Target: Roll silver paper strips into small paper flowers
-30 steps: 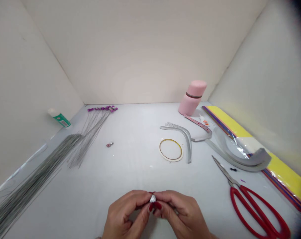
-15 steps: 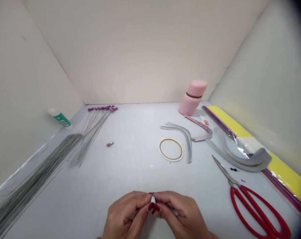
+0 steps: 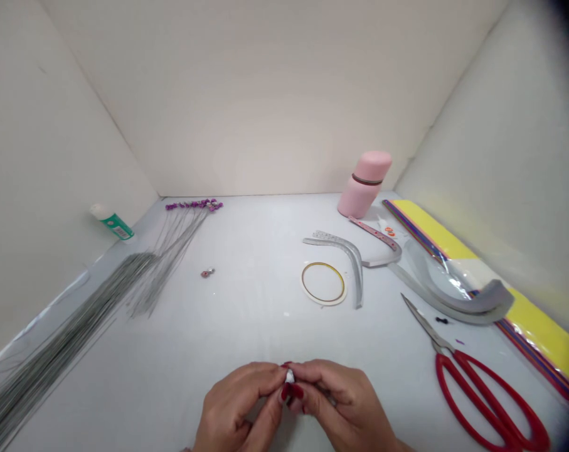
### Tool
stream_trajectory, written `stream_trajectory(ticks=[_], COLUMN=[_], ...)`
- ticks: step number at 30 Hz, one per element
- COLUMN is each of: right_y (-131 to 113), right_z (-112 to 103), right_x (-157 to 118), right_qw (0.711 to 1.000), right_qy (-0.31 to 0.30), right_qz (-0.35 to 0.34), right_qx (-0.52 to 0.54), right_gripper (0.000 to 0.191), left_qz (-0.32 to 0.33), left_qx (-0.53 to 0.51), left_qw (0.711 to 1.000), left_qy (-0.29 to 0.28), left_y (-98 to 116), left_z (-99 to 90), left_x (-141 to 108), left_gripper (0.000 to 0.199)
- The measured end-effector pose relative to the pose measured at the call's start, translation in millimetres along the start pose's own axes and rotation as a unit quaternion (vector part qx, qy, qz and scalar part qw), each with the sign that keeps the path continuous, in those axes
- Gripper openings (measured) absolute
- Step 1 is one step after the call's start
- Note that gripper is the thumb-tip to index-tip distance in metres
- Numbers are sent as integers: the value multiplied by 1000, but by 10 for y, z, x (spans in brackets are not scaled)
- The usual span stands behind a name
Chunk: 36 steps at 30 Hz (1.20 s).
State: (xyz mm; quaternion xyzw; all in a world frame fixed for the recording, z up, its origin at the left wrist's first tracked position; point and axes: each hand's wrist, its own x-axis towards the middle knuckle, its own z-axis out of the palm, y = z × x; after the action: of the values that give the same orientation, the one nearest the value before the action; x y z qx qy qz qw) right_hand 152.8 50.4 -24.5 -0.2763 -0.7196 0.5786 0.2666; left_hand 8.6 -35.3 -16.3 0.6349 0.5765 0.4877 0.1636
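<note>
Fingers [image 3: 266, 376] of my left hand [image 3: 234, 402] and right hand [image 3: 347, 398] pinch a small silvery-white piece [image 3: 290, 376] midway between them, its long axis unclear.

At bottom centre, a small piece [image 3: 290, 376] is gleaming silvery white and nails [image 3: 298, 392] are showing dark red. Lower right, scissor handles [image 3: 479, 397] are showing red; far right, stacked sheets [image 3: 425, 229] are showing yellow beside purple stripes; upper right, a dark-banded bottle [image 3: 358, 198] is showing pink.
</note>
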Motion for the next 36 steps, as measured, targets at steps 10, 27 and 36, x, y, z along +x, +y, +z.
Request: stream_trajectory(ticks=[10, 27, 36], right_y=[-31, 8, -17], right_z=[-1, 50, 31], right_x=[-9, -62, -7], right_qw=[997, 977, 983], right_qy=[-1, 32, 23], right_qz=[-26, -107, -83], right_qx=[-66, -184, -161], right_gripper=[25, 22, 24], left_qz=[-16, 22, -121], left_qx=[-3, 88, -77], left_qw=[1000, 989, 987], left_qy=[11, 116, 66], left_y=[12, -1, 54], left_z=[52, 186, 169], left_x=[-26, -119, -13], left_gripper=[25, 20, 15])
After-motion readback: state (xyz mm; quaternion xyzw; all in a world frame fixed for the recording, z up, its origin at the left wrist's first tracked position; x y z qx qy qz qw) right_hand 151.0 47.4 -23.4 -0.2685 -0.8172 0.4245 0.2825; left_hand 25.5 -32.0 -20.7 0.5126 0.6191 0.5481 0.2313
